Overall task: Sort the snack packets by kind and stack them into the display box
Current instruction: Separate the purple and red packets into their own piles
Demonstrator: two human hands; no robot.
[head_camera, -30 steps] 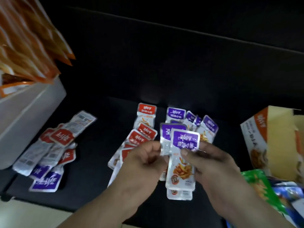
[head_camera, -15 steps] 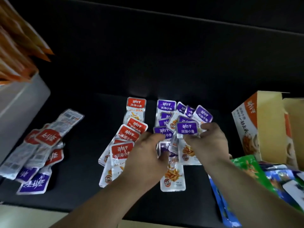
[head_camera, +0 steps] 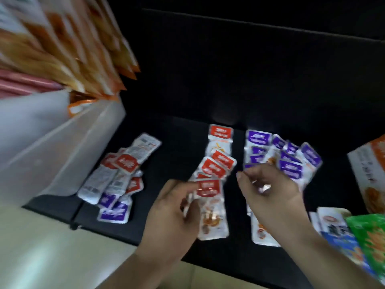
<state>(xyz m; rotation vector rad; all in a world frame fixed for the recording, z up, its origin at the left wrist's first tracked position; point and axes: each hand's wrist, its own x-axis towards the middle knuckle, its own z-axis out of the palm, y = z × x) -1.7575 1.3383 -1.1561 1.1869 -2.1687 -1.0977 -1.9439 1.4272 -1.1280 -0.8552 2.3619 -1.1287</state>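
Under the left hand [head_camera: 173, 215]: a red packet [head_camera: 209, 190], the nearest one of the red row [head_camera: 218, 161]. The thumb sits on its header and the fingers curl at its left edge, which reads as a pinch through the blur.
Right hand [head_camera: 270, 190]: over the near end of the purple row [head_camera: 291, 167], fingers loosely curled. A pale glint shows between them. Cannot tell whether it grips a packet or the row shows through.
Hands: apart, with the red packet between them, at the left one.
Just changed: half a second ago both hands met at the purple row, the right pressing a purple packet onto it. Now the left has crossed to the red row.
Meaning: that purple packet looks sorted, and red is likely the kind in hand next. Sorting is not finished and stacking has not begun.
Against a second ago: both hands then held a purple packet up between them. Now they are lower and split. The view has swung left, so the bin [head_camera: 52, 147] and orange bags [head_camera: 68, 42] fill more of it.
Heap [head_camera: 120, 172]: well left of the left hand, red and purple mixed, lying as before.
Box [head_camera: 366, 170]: far right of the right hand, beyond the purple row. Only its edge is in view, and no packets are seen in it.
Green bag [head_camera: 370, 234]: just right of the right forearm.
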